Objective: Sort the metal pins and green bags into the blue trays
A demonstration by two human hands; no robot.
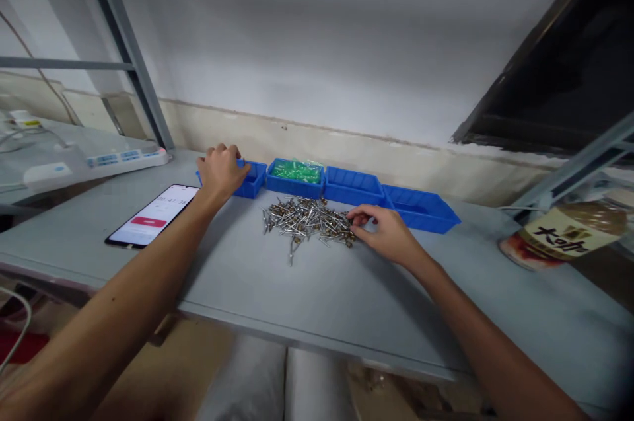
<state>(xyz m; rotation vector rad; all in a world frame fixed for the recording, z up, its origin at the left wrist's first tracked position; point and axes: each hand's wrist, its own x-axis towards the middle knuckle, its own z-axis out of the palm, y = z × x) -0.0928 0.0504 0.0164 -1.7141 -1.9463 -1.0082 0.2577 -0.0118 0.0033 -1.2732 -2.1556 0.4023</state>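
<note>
A loose pile of small metal pins (310, 217), silver shafts with brassy ends, lies mid-table; they look like screws or rivets. My left hand (221, 170) hovers over the leftmost blue bin (252, 183), its fingers bent in a pinch. A tiny dark piece shows near its thumb, too small to name. At the pile's right edge is my right hand (379, 229), thumb and forefinger closing among the pins; what is between the fingertips is hidden. Beside the left bin, another blue bin (294, 190) holds green plastic pieces (297, 172) in clear wrapping.
Two more blue bins, one in the middle (351, 186) and one at the right (421, 209), continue the row. A phone (153, 216) running a timer lies left, near a power strip (129, 160). A labelled bottle (564, 232) rests at right. Metal posts flank the table.
</note>
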